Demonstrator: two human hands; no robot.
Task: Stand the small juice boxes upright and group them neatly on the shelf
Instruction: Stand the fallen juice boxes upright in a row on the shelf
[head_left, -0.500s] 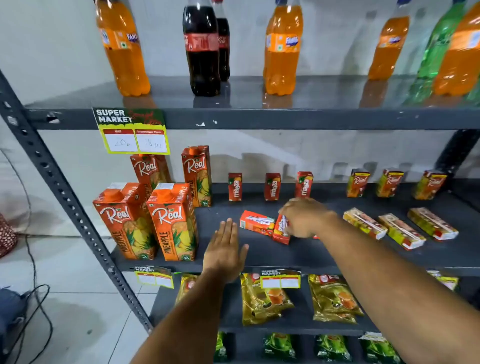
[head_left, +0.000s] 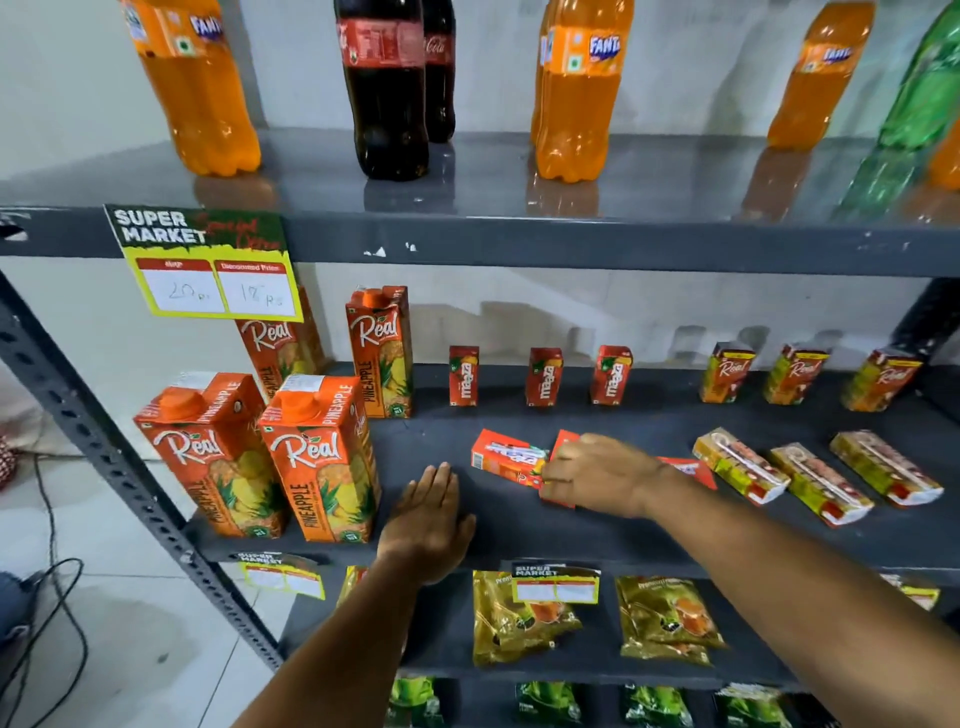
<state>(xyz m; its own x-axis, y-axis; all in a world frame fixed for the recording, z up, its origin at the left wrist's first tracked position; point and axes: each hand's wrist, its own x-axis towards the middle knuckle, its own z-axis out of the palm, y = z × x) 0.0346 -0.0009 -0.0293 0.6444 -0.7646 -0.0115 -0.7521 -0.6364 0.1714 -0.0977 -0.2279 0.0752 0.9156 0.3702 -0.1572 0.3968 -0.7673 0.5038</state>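
On the middle shelf (head_left: 519, 530), three red Maaza boxes (head_left: 543, 378) stand upright at the back, and three yellow Real boxes (head_left: 795, 374) stand at the back right. Three yellow boxes (head_left: 821, 483) lie flat at the front right. A red box (head_left: 506, 457) lies flat in the middle. My right hand (head_left: 597, 475) is shut on a second red box (head_left: 558, 467), which is tilted on its edge; a third red box (head_left: 691, 470) lies partly hidden behind my wrist. My left hand (head_left: 428, 519) rests flat and open on the shelf's front.
Several tall Real pineapple cartons (head_left: 311, 457) stand at the shelf's left. Soda bottles (head_left: 387, 88) line the top shelf. Gold snack packets (head_left: 519, 618) lie on the lower shelf. A price tag (head_left: 208, 265) hangs from the upper shelf edge. Cables lie on the floor at left.
My right hand has kept its hold on the red box and shifted only slightly. My left hand stays flat on the shelf.
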